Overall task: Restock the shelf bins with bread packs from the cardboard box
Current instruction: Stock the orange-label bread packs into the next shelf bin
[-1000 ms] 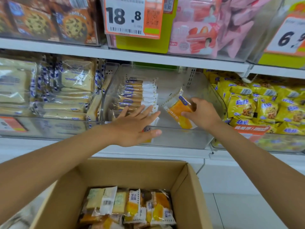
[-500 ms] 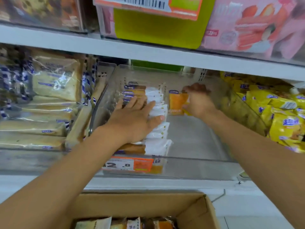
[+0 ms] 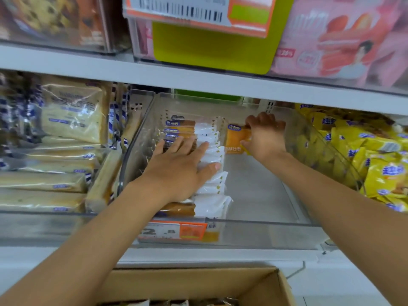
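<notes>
Bread pack (image 3: 237, 138), orange, stands at the back of the clear shelf bin (image 3: 265, 223), pinched by the right hand (image 3: 267, 138). The left hand (image 3: 178, 171) lies flat, fingers spread, on the row of packs (image 3: 212, 184). A cardboard box (image 3: 198, 277) sits below the white store shelf (image 3: 198, 79).

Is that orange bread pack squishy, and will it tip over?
Probably squishy and light: the right hand holds the orange bread pack upright alone, in a thin wrapper. It may tip, since it stands on edge with bare bin floor in front.
</notes>
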